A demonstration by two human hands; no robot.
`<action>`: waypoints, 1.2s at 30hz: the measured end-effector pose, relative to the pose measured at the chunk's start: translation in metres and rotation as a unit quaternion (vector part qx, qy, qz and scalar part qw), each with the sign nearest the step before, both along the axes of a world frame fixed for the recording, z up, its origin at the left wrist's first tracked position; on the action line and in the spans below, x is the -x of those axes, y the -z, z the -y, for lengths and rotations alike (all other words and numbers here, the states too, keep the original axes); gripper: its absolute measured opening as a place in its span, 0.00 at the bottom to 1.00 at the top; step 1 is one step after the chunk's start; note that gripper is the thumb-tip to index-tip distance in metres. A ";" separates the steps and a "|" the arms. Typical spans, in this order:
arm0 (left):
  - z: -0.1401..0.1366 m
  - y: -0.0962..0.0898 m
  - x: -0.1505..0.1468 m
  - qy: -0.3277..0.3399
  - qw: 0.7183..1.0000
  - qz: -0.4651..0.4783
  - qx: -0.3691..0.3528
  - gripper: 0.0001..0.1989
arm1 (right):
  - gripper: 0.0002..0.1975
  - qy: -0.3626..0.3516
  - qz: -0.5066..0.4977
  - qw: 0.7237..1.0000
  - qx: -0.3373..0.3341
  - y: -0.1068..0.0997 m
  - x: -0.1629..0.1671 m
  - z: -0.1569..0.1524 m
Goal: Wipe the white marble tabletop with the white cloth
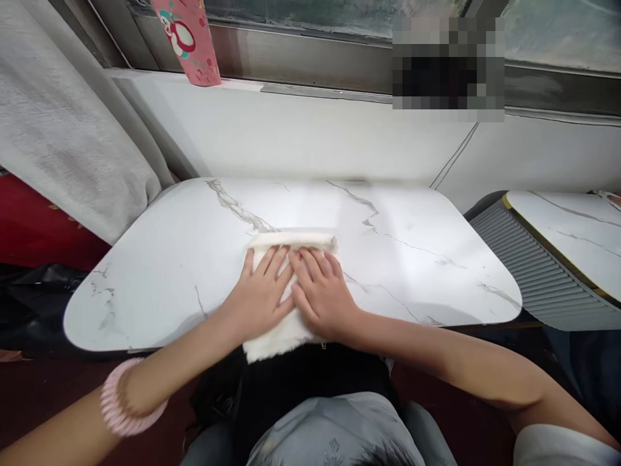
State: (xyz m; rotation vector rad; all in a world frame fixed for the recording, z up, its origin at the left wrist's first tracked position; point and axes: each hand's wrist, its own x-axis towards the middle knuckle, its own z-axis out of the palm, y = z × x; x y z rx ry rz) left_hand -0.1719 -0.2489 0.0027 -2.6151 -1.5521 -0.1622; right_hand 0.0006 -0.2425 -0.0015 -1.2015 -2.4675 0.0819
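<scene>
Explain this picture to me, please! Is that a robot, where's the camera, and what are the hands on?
There's no robot here, just a person using two bare hands. The camera is worn on that person's head and looks forward and down, so you see almost what they would see.

The left hand comes in from the left, with a pink band around that arm. The right hand comes in from the right. Both lie flat, close together, on a white cloth. They seem to rest on it rather than grip it.

The cloth lies on a white table with grey marble lines, and its near end reaches past the table's edge.
</scene>
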 end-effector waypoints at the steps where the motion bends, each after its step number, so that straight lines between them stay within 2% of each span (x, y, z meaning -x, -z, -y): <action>1: 0.008 0.000 0.003 0.008 1.000 -0.006 -0.006 0.31 | 0.28 -0.010 -0.002 1.000 0.003 -0.001 0.000 0.007; 5: 0.021 0.003 0.013 0.016 1.000 -0.010 -0.001 0.32 | 0.28 -0.031 0.000 0.999 0.018 -0.006 0.003 0.016; 11: -0.005 0.004 0.029 0.006 0.999 0.041 0.034 0.32 | 0.28 -0.035 0.006 0.999 -0.012 -0.011 0.019 -0.011; 15: -0.040 0.001 0.041 -0.021 0.998 0.036 0.047 0.31 | 0.25 -0.017 0.000 1.000 -0.021 -0.006 0.037 -0.045; 20: -0.107 -0.003 0.045 -0.055 0.996 0.012 0.076 0.30 | 0.25 0.030 -0.009 0.999 0.004 0.003 0.061 -0.106; 25: -0.165 -0.002 0.049 -0.075 0.994 0.046 0.062 0.29 | 0.26 0.063 -0.027 0.997 0.034 0.006 0.076 -0.162; 36: -0.228 -0.002 0.079 -0.115 0.986 0.105 0.064 0.27 | 0.27 0.085 -0.065 0.994 0.015 0.011 0.113 -0.227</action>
